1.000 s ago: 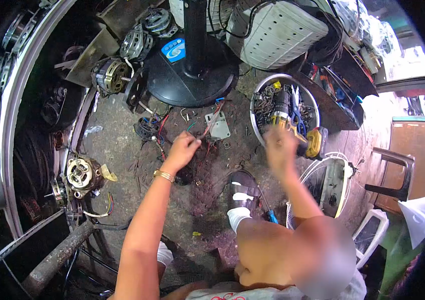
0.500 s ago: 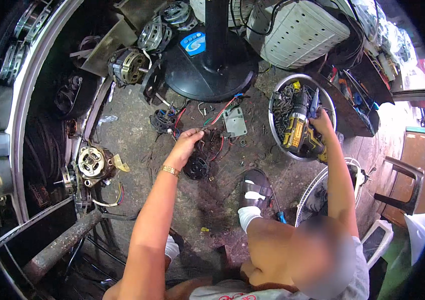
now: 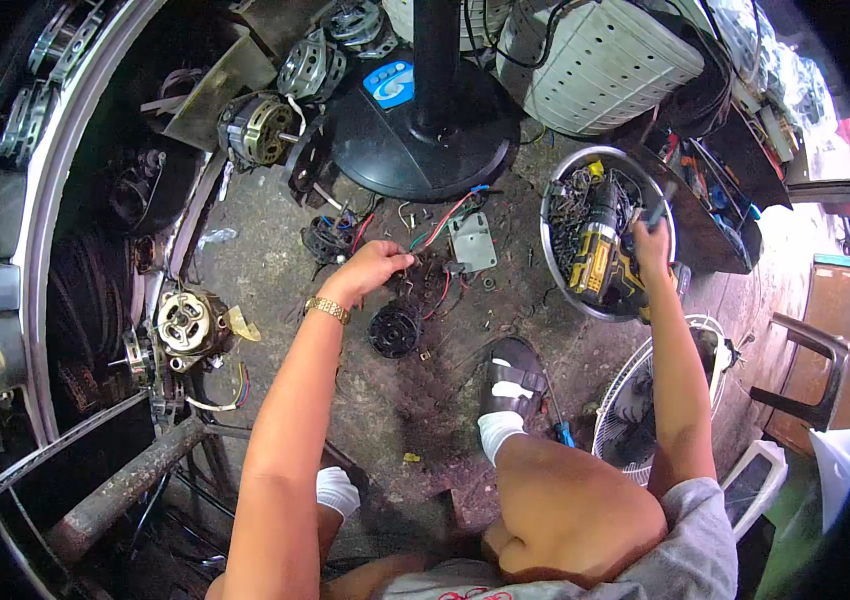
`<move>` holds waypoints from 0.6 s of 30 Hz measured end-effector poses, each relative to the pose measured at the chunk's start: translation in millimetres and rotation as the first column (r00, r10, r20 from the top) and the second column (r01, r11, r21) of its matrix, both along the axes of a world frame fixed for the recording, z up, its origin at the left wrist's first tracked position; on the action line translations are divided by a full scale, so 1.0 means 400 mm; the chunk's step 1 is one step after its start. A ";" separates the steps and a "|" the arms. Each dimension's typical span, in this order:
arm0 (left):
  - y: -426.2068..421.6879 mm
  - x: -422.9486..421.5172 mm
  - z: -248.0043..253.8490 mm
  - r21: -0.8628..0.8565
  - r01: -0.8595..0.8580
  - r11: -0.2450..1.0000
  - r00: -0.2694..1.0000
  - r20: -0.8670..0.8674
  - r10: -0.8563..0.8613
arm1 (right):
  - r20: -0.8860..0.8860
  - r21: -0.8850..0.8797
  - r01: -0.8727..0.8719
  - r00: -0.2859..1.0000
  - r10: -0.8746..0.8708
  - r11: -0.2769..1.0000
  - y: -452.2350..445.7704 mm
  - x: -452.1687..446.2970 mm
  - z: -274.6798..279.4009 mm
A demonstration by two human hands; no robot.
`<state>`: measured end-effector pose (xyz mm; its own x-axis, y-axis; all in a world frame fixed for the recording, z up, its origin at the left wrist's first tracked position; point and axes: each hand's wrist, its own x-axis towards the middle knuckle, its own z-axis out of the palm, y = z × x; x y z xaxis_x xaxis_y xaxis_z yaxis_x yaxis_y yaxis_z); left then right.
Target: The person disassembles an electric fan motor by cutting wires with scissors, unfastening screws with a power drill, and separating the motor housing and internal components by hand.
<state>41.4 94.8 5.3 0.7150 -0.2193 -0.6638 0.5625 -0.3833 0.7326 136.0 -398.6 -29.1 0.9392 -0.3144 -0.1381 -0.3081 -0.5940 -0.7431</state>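
Note:
My left hand point(image 3: 385, 270) is closed in a pinch on thin wires above the floor, between a small motor part with copper windings point(image 3: 325, 240) and a round black part point(image 3: 395, 330). Red and green wires point(image 3: 445, 230) run beside a grey metal plate point(image 3: 472, 243). At the right, my right hand point(image 3: 651, 240) is closed around a dark-handled tool point(image 3: 661, 207) over the metal bowl point(image 3: 551, 268). In that bowl a yellow and black drill point(image 3: 595, 262) lies on many screws point(image 3: 567, 215).
A black stand base point(image 3: 415, 160) stands ahead. Motors point(image 3: 190, 325) sit at the left. A white perforated tub point(image 3: 600, 70), a tool box point(image 3: 715, 240) and a fan guard point(image 3: 620, 425) are at the right. A screwdriver point(image 3: 564, 434) lies beside my foot.
My right hand has reached into the bowl and lifted the tool from beside the drill. My left hand stays near the wires. The view has shifted, moving the scene rightward.

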 end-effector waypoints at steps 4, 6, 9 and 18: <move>0.012 0.012 -0.015 -0.043 0.027 0.999 1.000 -0.004 -0.027 | 0.324 0.206 0.165 0.919 -0.226 0.965 0.056 -0.035 0.137; 0.012 0.011 -0.003 -0.045 0.005 0.999 0.998 -0.065 -0.008 | 0.447 0.237 0.120 0.868 -0.217 0.964 0.118 -0.051 0.250; 0.018 0.014 -0.007 -0.100 -0.014 0.995 0.994 -0.108 0.003 | 0.191 0.476 -0.241 0.967 0.168 0.846 0.285 -0.118 0.443; 0.028 0.001 -0.036 -0.116 0.039 0.992 0.995 0.098 -0.028 | -0.430 0.810 0.584 0.543 0.721 0.043 0.499 -0.325 0.289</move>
